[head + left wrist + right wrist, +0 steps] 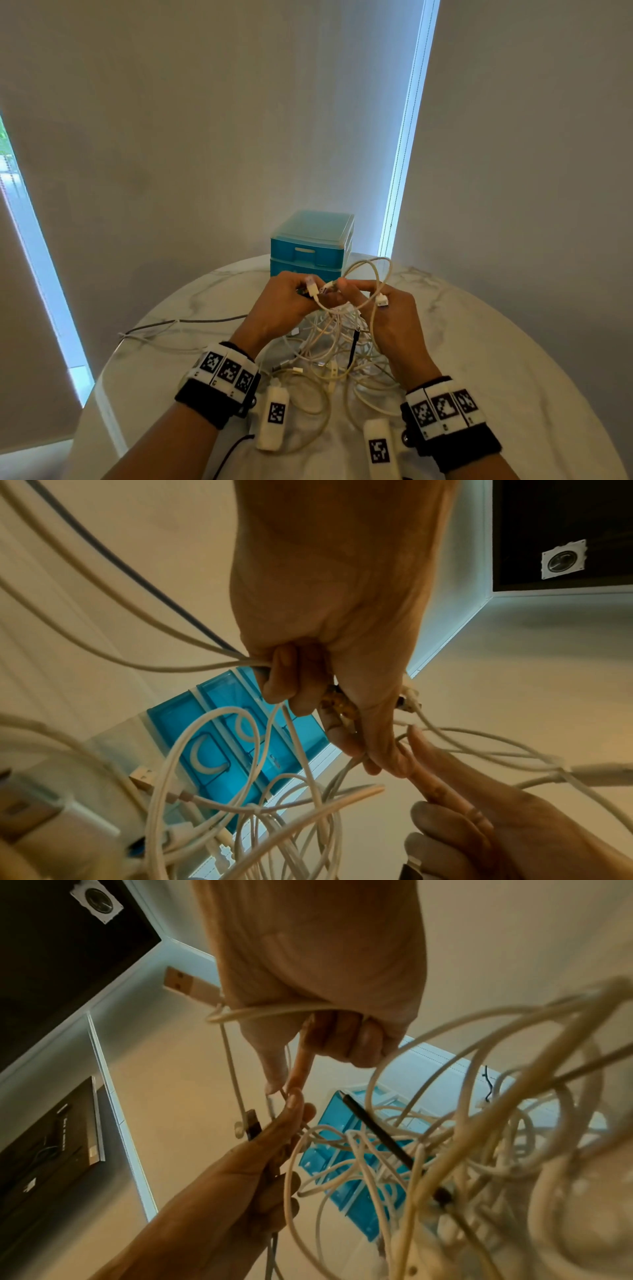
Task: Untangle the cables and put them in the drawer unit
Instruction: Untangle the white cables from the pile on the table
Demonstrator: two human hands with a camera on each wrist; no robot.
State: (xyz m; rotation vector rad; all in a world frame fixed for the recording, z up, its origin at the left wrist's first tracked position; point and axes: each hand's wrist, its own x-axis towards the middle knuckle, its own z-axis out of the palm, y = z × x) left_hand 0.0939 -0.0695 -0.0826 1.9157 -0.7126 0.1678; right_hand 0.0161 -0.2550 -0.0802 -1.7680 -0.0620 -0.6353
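A tangle of mostly white cables [335, 359] lies on the round marble table [496, 342] and rises into both hands. My left hand [291, 301] grips white and grey strands with curled fingers [291, 685], and a white plug [311, 286] sticks up from it. My right hand [387, 308] holds a white cable loop [274, 1011] in curled fingers, with its index finger straight. A USB plug [186, 984] sticks out beside it. The two hands meet fingertip to fingertip just in front of the blue drawer unit [310, 245], whose drawers look closed.
Two white blocks with black-and-white tags [274, 418] [378, 448] lie near the table's front edge. A grey cable [191, 322] trails left across the table. A black cable [352, 346] runs through the tangle. Closed blinds stand behind the table.
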